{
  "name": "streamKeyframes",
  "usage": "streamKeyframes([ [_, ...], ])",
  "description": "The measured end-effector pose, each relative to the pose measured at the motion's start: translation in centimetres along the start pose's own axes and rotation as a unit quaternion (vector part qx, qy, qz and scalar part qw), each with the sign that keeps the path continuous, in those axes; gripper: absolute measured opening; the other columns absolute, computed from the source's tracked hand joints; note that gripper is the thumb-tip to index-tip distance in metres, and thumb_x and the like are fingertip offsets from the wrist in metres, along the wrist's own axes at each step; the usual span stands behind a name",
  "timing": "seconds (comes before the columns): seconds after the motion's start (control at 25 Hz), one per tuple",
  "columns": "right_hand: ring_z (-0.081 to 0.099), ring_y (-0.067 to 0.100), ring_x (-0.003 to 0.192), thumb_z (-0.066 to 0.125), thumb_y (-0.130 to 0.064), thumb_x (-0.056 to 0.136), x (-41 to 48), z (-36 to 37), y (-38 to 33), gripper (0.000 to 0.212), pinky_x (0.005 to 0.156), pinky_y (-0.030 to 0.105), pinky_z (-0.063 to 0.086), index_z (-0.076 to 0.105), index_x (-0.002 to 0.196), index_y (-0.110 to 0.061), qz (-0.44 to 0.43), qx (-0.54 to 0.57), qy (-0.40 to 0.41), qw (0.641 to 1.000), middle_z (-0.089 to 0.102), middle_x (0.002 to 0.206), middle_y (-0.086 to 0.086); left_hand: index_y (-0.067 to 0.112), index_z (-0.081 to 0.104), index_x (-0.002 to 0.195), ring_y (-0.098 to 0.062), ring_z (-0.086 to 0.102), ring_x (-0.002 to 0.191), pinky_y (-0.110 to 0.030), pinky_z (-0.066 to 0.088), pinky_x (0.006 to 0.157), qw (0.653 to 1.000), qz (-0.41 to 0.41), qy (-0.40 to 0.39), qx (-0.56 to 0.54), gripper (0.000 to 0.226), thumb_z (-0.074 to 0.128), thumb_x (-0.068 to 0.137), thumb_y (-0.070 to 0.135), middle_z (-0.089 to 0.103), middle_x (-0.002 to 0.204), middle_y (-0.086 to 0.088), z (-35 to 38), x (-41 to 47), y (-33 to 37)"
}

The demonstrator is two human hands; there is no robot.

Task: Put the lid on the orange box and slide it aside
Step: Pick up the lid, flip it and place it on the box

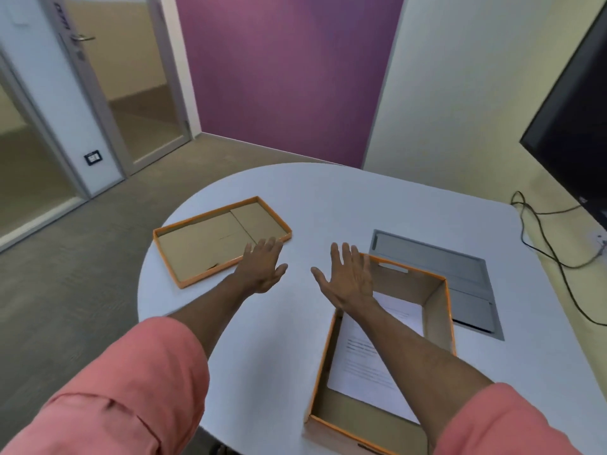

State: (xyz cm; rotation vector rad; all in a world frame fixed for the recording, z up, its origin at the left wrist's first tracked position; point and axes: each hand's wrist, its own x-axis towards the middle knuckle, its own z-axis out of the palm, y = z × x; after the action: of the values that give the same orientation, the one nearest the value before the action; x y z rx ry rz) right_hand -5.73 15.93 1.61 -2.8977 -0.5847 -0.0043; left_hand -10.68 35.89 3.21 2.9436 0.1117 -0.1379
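Observation:
The orange box (pixel 441 310) stands uncovered at the near right of the white table, with white printed sheets (pixel 364 366) lying inside. Its lid (pixel 203 244) rests upside down at the table's left, brown inside with an orange rim. My left hand (pixel 262 267) hovers flat with fingers spread over the lid's near right corner. My right hand (pixel 348 277) is spread over the box's far left corner, holding nothing, and its forearm crosses above the box.
A grey cable hatch (pixel 460 267) is set into the table (pixel 312 198) just beyond the box. Black cables (pixel 542 244) hang past the right edge below a dark screen (pixel 578 103). Glass doors and carpet lie to the left.

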Motion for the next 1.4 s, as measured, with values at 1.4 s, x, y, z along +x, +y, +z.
streamKeyframes([
  [1.4, -0.005, 0.037, 0.152, 0.025, -0.047, 0.101, 21.4, 21.6, -21.1, 0.068, 0.124, 0.046, 0.002, 0.0, 0.157, -0.019, -0.018, -0.041, -0.258, 0.965, -0.005, 0.165, 0.017, 0.021, 0.002, 0.155, -0.028, -0.008, 0.15, -0.057, -0.005, 0.118, 0.987, -0.021, -0.16, -0.008, 0.073, 0.016, 0.095, 0.06, -0.005, 0.164, -0.002, 12.9, 14.8, -30.8],
])
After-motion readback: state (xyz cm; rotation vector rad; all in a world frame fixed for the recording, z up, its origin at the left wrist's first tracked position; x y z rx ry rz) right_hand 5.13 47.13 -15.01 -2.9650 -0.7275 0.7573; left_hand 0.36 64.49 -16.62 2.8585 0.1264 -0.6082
